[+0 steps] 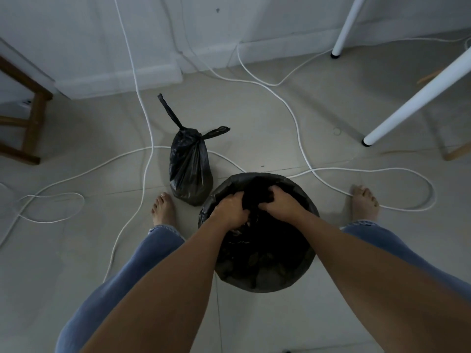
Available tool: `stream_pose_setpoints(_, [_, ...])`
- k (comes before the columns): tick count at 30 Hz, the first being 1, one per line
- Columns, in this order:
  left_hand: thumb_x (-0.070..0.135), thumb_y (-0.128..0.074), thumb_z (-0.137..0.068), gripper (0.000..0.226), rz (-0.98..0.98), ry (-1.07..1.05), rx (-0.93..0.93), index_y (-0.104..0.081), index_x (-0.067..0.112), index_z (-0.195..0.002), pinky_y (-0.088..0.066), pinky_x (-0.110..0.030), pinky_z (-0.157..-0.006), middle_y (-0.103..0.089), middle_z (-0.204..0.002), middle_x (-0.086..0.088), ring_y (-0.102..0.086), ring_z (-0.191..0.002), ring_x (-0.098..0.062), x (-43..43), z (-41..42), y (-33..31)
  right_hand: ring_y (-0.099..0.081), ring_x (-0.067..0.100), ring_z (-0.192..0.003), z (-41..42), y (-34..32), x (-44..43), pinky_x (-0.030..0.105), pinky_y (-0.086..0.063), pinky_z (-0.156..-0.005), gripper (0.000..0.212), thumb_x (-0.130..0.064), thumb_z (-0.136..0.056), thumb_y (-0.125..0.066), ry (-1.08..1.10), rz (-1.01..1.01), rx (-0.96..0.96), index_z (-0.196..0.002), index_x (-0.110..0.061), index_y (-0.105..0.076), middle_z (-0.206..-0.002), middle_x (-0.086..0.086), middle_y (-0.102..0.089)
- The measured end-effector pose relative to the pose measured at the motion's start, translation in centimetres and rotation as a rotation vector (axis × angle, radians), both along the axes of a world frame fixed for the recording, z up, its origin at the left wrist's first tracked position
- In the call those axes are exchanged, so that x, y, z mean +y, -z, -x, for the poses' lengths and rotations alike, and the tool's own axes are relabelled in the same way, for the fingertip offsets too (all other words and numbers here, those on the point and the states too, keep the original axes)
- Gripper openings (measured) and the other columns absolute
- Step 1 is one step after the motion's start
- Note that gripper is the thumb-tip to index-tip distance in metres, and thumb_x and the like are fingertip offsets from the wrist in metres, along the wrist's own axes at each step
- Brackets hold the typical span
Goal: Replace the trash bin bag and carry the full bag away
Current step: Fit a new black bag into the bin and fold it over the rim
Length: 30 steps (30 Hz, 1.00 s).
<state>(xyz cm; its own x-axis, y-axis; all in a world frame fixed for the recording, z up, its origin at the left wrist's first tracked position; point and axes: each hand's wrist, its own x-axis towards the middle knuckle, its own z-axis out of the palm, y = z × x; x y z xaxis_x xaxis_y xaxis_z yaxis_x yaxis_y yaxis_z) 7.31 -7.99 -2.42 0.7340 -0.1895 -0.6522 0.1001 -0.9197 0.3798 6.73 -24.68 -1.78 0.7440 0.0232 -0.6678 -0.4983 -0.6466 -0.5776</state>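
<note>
Now | left hand [230, 208], right hand [281, 200] apparently gripping fresh liner [254, 200] | tied bag [190, 166] beside bin [260, 278]

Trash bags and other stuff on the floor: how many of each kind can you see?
Black trash bags: 2, a tied bag and a liner in the bin
White furniture legs: 2
Bare feet: 2
Hands: 2
Total: 8

Text on tied bag [190, 164] at 11 o'clock: none readable.
Text on bin liner [260, 233] at centre: none readable.
Labels elsewhere: none legible.
</note>
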Motion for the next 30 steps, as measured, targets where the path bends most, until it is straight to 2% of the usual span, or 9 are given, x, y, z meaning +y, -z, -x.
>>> stream_pose_setpoints(2, [0.031,-0.063,-0.094,0.072,-0.015,-0.009,0.041,-0.030,0.013,-0.155,-0.038,-0.047,-0.116,-0.043,-0.152,-0.021,-0.042,-0.141,-0.039,0.7,0.0,0.5,-0.048,0.030,-0.129,0.0,1.0,-1.0,0.038,-0.038,-0.108,0.068,-0.031,-0.083,-0.067,0.033,-0.017,0.069,-0.142,-0.014,-0.039,-0.141,0.012,-0.050])
stream_pose_setpoints(4, [0.030,-0.061,-0.094,0.061,-0.053,0.026,0.056,-0.041,0.011,-0.148,-0.041,-0.045,-0.113,-0.048,-0.147,-0.021,-0.047,-0.136,-0.039,1.3,0.2,0.8,-0.046,0.031,-0.130,0.2,1.6,-1.6,0.038,-0.038,-0.108,0.069,-0.034,-0.083,-0.067,-0.011,0.021,0.107,-0.142,-0.013,-0.038,-0.143,0.013,-0.049])
stream_pose_setpoints(7, [0.024,-0.054,-0.095,0.034,-0.108,0.211,-0.071,-0.061,0.007,-0.123,-0.050,-0.043,-0.100,-0.061,-0.129,-0.018,-0.057,-0.122,-0.036,1.3,0.9,0.5,-0.048,0.032,-0.128,0.8,1.5,-1.5,0.035,-0.039,-0.106,0.057,-0.033,-0.086,-0.063,-0.261,0.167,0.010,-0.136,-0.010,-0.046,-0.138,0.015,-0.052])
stream_pose_setpoints(9, [0.025,-0.050,-0.096,0.033,-0.152,0.401,-0.179,-0.063,0.009,-0.122,-0.046,-0.043,-0.103,-0.061,-0.128,-0.014,-0.053,-0.125,-0.033,0.8,1.5,0.1,-0.046,0.032,-0.127,1.4,1.3,-0.9,0.037,-0.036,-0.109,0.050,-0.036,-0.088,-0.058,-0.503,0.273,-0.124,-0.130,-0.010,-0.051,-0.136,0.015,-0.051])
stream_pose_setpoints(13, [0.063,-0.038,-0.096,0.068,-0.411,0.699,-0.122,-0.038,0.025,-0.153,-0.007,-0.051,-0.127,-0.034,-0.161,-0.007,-0.019,-0.152,-0.030,1.2,2.8,0.2,-0.018,0.031,-0.145,3.3,1.6,-1.6,0.050,0.004,-0.120,0.074,-0.068,-0.084,-0.037,-1.060,0.664,-0.160,-0.144,-0.024,-0.039,-0.152,0.008,-0.034])
stream_pose_setpoints(16, [0.083,-0.026,-0.088,0.093,-0.617,0.840,-0.035,-0.016,0.027,-0.161,0.013,-0.051,-0.126,-0.004,-0.170,-0.009,0.006,-0.157,-0.030,2.5,3.1,0.3,0.001,0.031,-0.149,4.4,1.3,-2.6,0.051,0.014,-0.117,0.098,-0.084,-0.075,-0.028,-1.234,0.860,-0.063,-0.152,-0.024,-0.019,-0.161,0.010,-0.016])
stream_pose_setpoints(20, [0.091,-0.025,-0.080,0.106,-0.678,0.891,0.005,-0.014,0.025,-0.162,0.017,-0.053,-0.124,-0.001,-0.171,-0.009,0.008,-0.157,-0.031,2.3,3.6,-0.1,0.010,0.031,-0.149,4.5,1.0,-2.4,0.051,0.018,-0.116,0.109,-0.088,-0.070,-0.032,-1.304,0.946,0.064,-0.153,-0.024,-0.003,-0.162,0.011,-0.004])
stream_pose_setpoints(26, [0.091,-0.026,-0.079,0.103,-0.461,0.691,0.093,-0.017,0.029,-0.161,0.010,-0.057,-0.125,-0.009,-0.170,-0.006,0.002,-0.157,-0.033,-0.4,3.6,-1.5,-0.006,0.033,-0.148,4.5,0.8,-0.3,0.054,0.013,-0.117,0.090,-0.079,-0.078,-0.033,-1.204,0.715,-0.023,-0.149,-0.024,-0.029,-0.158,0.013,-0.022])
stream_pose_setpoints(30, [0.097,-0.029,-0.072,0.112,-0.543,0.754,0.248,0.001,0.036,-0.161,0.016,-0.056,-0.124,-0.002,-0.171,-0.004,0.007,-0.157,-0.033,0.6,4.8,-1.8,0.003,0.027,-0.150,7.6,-3.2,2.6,0.054,0.011,-0.118,0.096,-0.084,-0.073,-0.024,-1.173,0.640,0.015,-0.151,-0.036,0.006,-0.163,0.000,-0.001])
